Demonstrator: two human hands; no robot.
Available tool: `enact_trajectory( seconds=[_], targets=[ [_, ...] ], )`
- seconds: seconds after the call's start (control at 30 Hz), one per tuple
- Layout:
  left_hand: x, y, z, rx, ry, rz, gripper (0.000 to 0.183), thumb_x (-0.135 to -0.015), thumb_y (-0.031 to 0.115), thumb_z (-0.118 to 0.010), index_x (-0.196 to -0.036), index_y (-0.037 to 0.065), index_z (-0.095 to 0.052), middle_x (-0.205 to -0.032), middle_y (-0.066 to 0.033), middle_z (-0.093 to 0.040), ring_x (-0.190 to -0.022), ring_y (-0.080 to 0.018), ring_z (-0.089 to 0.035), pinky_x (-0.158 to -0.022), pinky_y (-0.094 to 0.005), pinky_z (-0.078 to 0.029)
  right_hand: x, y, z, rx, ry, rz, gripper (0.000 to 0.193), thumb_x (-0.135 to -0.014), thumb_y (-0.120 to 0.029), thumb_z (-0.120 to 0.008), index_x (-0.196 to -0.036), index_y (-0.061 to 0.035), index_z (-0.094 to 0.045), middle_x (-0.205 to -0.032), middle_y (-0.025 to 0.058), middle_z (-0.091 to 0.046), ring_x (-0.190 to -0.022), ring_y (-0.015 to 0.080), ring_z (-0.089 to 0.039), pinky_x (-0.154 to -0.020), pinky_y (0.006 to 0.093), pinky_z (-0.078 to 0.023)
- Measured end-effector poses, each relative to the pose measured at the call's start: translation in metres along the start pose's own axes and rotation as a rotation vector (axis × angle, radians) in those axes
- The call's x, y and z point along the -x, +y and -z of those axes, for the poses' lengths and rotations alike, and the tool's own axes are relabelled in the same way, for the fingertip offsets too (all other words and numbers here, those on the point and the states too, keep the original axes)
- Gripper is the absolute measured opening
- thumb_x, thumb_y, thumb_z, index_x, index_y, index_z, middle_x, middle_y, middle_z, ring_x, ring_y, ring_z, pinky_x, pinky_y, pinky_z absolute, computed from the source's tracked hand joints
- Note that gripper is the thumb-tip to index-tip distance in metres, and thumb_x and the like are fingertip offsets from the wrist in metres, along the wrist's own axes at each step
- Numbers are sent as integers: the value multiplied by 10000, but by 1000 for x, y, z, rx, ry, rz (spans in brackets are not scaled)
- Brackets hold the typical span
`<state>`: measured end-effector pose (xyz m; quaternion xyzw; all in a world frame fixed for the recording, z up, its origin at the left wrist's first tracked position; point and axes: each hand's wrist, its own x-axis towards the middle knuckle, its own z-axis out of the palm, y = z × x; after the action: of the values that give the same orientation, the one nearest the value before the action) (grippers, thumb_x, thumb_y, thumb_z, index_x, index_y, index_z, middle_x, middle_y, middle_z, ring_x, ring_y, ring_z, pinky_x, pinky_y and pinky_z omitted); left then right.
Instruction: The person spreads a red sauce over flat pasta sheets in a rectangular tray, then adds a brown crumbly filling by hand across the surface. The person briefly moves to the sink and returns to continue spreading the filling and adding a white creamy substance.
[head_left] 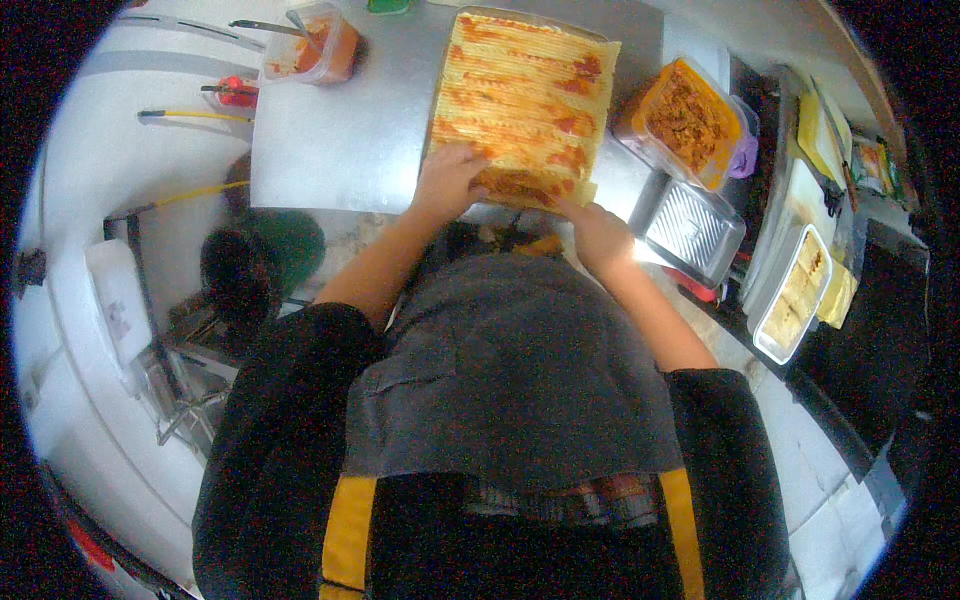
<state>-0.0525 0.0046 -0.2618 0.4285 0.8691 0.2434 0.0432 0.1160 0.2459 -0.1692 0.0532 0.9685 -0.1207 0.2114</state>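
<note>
A large ridged pasta sheet (520,95), pale yellow and smeared with red sauce, lies on the steel table in front of me. Brown, minced-looking filling (525,185) runs in a strip along its near edge. My left hand (452,180) is at the sheet's near left corner, its fingers bent over the edge. At the near right corner, my right hand (600,235) has its fingers closed on the edge. Part of the grip of both hands is hidden by the hands themselves.
On the steel table (340,150), a clear tub (320,50) of red sauce with a utensil stands far left. To the right are an orange-stained container (690,120) of minced filling and a foil tray (692,228). Beyond them sits a filled tray (795,290).
</note>
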Motion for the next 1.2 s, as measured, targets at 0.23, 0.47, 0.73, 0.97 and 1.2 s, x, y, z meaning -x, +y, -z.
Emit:
enact_trajectory(
  seconds=[0.23,0.47,0.73,0.97,1.2],
  targets=[
    [25,-18,24,-9,4,155,375,-759,263,-834,-1107,150,-748,-1076,-101,-655,-1099,-337,-600,-953,-482,-475,11,5,2,-88,-41,-106,460,-971,-94,-444,-1387,-213,-599,-1063,180,-674,-961,383,-690,-841,495,-567],
    [28,-16,22,-32,-56,137,302,-815,205,-775,-1111,157,-749,-1035,-89,-642,-1053,-331,-602,-921,-476,-482,11,9,0,-100,-31,-130,440,-963,-79,-453,-1358,-190,-610,-1064,172,-682,-964,381,-696,-857,488,-569],
    [29,-14,18,-66,-103,-9,381,-840,236,-760,-1213,164,-732,-1086,-90,-625,-1049,-325,-597,-907,-465,-484,-2,5,-22,-98,175,47,431,-915,-120,-526,-1330,-183,-624,-1042,158,-723,-923,356,-733,-788,466,-607],
    [31,-5,26,-106,-150,97,414,-871,285,-738,-1275,201,-710,-1124,-115,-591,-1098,-332,-568,-930,-459,-469,-14,-4,-31,-28,200,148,403,-930,-153,-540,-1323,-182,-621,-982,133,-719,-825,343,-744,-673,470,-614],
    [31,-9,24,-74,-71,37,387,-861,304,-709,-1226,176,-708,-1100,-125,-606,-1085,-345,-576,-883,-493,-474,-27,-11,-39,-37,314,291,341,-929,-164,-549,-1260,-135,-629,-910,141,-699,-785,333,-737,-648,471,-604]
  ],
)
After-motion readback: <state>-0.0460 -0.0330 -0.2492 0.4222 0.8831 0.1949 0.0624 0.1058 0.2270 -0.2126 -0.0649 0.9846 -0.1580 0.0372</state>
